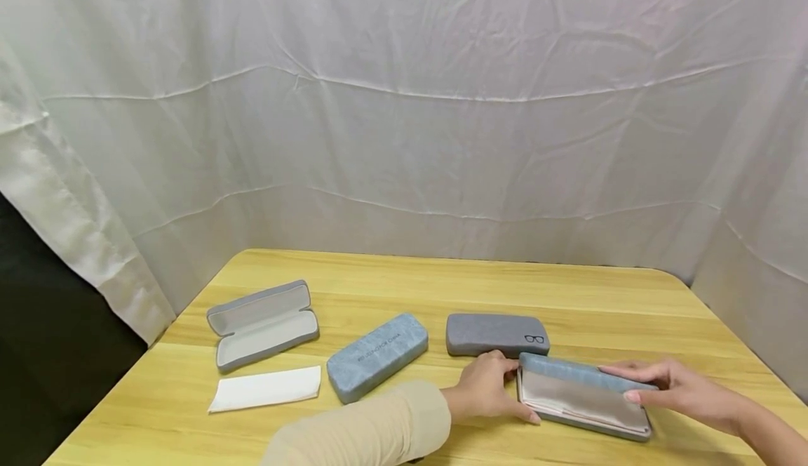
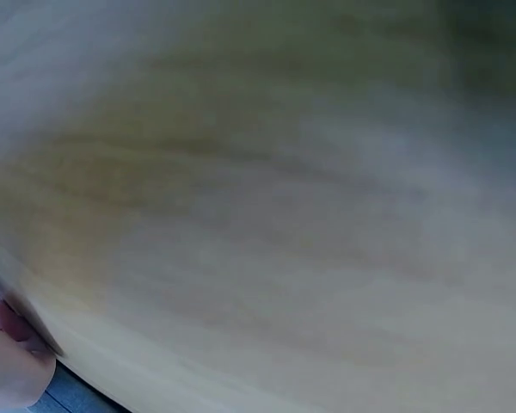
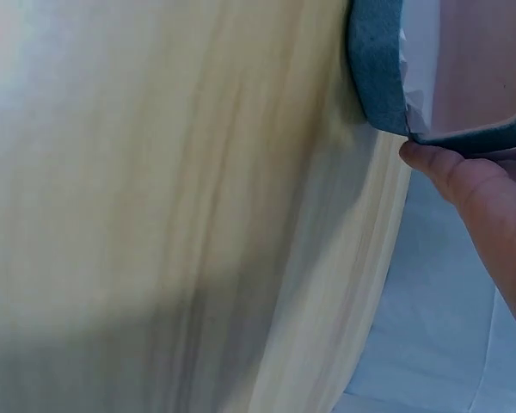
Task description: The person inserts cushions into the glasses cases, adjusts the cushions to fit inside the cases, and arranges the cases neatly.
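An open glasses case (image 1: 583,402) with a blue lid lies at the front right of the table, and a folded pale cloth (image 1: 568,410) shows inside it. My right hand (image 1: 684,390) holds the raised lid at its right end, fingers on top and thumb at its front edge. In the right wrist view, my right thumb (image 3: 443,168) sits at the corner of the blue case (image 3: 380,64). My left hand (image 1: 486,387) grips the case's left end, thumb along the front side and fingers behind. The left wrist view is blurred and shows part of a hand (image 2: 13,361).
A grey case (image 1: 492,333) with a glasses emblem lies shut just behind my left hand. Left of it is a shut blue case (image 1: 379,356) with lettering. Farther left stand an open grey case (image 1: 268,340) and a white folded cloth (image 1: 268,389).
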A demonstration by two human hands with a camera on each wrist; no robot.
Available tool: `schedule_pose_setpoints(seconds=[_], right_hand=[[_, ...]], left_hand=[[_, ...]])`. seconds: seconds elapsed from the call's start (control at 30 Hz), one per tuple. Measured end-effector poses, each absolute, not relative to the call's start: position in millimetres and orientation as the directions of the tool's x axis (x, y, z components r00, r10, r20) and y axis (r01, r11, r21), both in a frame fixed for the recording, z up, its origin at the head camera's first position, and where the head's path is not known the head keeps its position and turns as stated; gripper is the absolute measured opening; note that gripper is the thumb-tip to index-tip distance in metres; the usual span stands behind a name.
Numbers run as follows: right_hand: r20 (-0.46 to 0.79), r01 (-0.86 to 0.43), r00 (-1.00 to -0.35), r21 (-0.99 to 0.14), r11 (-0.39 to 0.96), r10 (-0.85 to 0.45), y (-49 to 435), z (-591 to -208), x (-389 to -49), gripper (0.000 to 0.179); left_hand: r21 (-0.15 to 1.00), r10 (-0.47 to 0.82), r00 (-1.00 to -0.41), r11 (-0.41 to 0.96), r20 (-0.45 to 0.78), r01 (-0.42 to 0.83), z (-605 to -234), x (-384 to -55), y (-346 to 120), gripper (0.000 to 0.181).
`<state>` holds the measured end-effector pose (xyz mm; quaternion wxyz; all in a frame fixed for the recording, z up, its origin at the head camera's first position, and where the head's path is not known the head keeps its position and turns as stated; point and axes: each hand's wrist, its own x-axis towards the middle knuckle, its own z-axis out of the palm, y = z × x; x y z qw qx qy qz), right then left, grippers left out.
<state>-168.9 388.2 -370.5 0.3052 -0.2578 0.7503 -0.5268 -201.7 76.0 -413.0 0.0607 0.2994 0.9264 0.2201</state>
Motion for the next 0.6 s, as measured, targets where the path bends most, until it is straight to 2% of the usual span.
schedule_pose_setpoints(seconds=[0.13,0.33,0.47,0.6], right_hand=[[-0.112,-0.145,-0.695,-0.945,0.292,-0.711,388,-376,-166,0.042],[0.073,-0.431,-0.736,-0.818,0.382,-0.673,386,-389,-160,0.043],[0.131,-0.502,-0.745,-0.756,0.421,-0.654,385,-394,-156,0.042],[0.188,-0.564,-0.718,-0.722,0.401,-0.67,384,-397,-154,0.039]], left_hand=[[0.445,0.586,-0.81,0.721,0.019,0.532,-413,-202,76,0.077],[0.47,0.579,-0.816,0.721,-0.004,0.509,-410,-202,75,0.074],[0.479,0.572,-0.82,0.725,-0.02,0.495,-407,-201,76,0.074],[0.483,0.555,-0.831,0.732,-0.015,0.48,-407,-200,78,0.072]])
